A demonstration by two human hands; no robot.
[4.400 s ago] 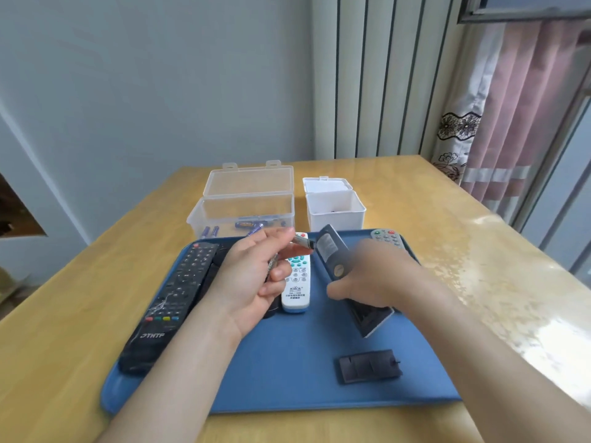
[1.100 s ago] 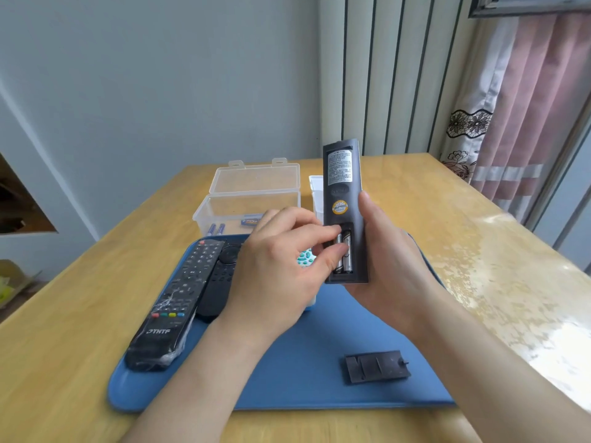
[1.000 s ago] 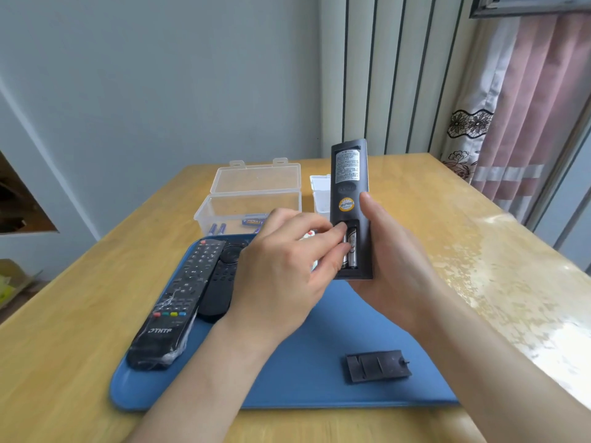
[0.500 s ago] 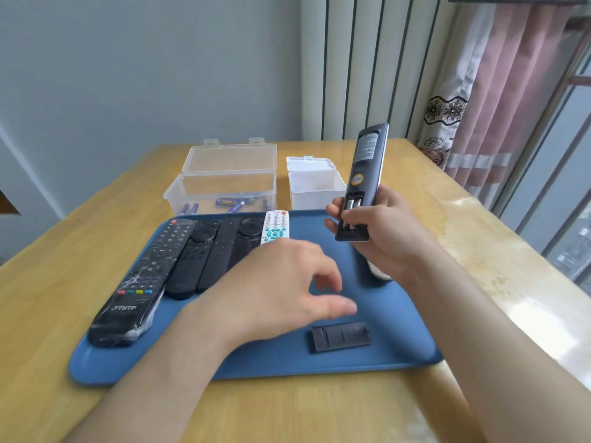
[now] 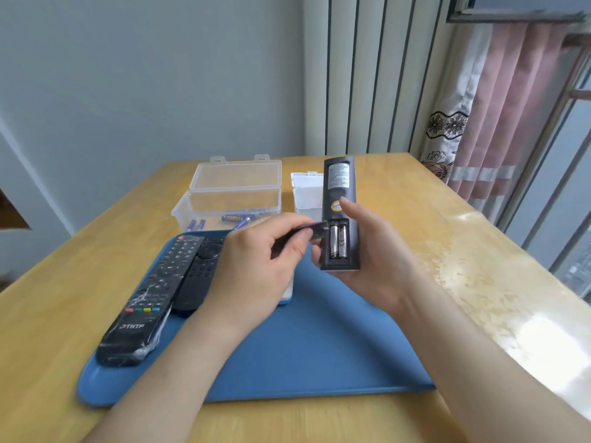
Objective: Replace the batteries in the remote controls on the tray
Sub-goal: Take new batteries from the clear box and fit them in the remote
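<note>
Evidently, above the counter [image 5: 447, 251] and blue tray [image 5: 319, 346], the right hand [image 5: 374, 257] grips the dark remote [image 5: 339, 187] upright with its back exposed, seemingly so the left hand [image 5: 256, 266], pinching the battery cover [image 5: 315, 231], can close it over the two seated batteries [image 5: 338, 243].

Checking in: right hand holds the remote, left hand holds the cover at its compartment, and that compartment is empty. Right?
Not empty. The head view shows two batteries side by side in the open compartment of the remote. The rest stands: the right hand grips the remote and the left hand pinches the cover beside the compartment.
</note>
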